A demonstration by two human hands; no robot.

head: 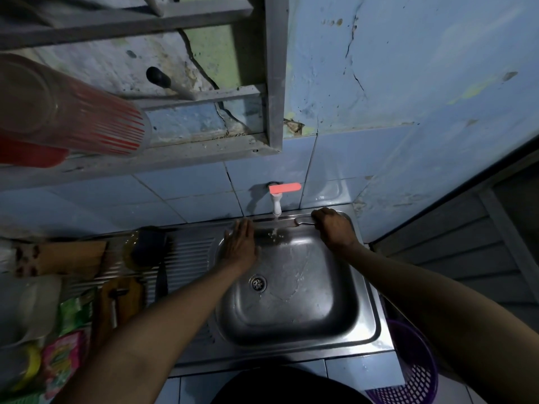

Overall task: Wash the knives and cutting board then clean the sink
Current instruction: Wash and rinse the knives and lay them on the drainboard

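Steel fills the head view: the sink [294,310] lies below you, its drain [257,283] near the basin's left side. Your right hand [332,230] is clenched around the handle of a knife [287,220] at the sink's back right rim, and the blade runs leftward along the back edge, passing under the white tap [276,203] with its red lever [285,187]. Water falls from the tap onto the blade and splashes into the basin. Your left hand [239,246] is released, fingers straight and together, its fingertips reaching the blade's far end at the back left corner of the basin.

Left of the basin the ribbed drainboard [186,258] carries a wooden cutting board [73,256], and another wooden board with a dark-handled tool lies nearer you. Blurred colourful packets [62,360] sit at the lower left; their print cannot be read. Blue tiles [180,185] back the sink, with cracked, peeling blue paint above. A grey rack [204,97] hangs overhead, holding a red-striped glass [87,115]. A purple basket [414,371] stands to the lower right.
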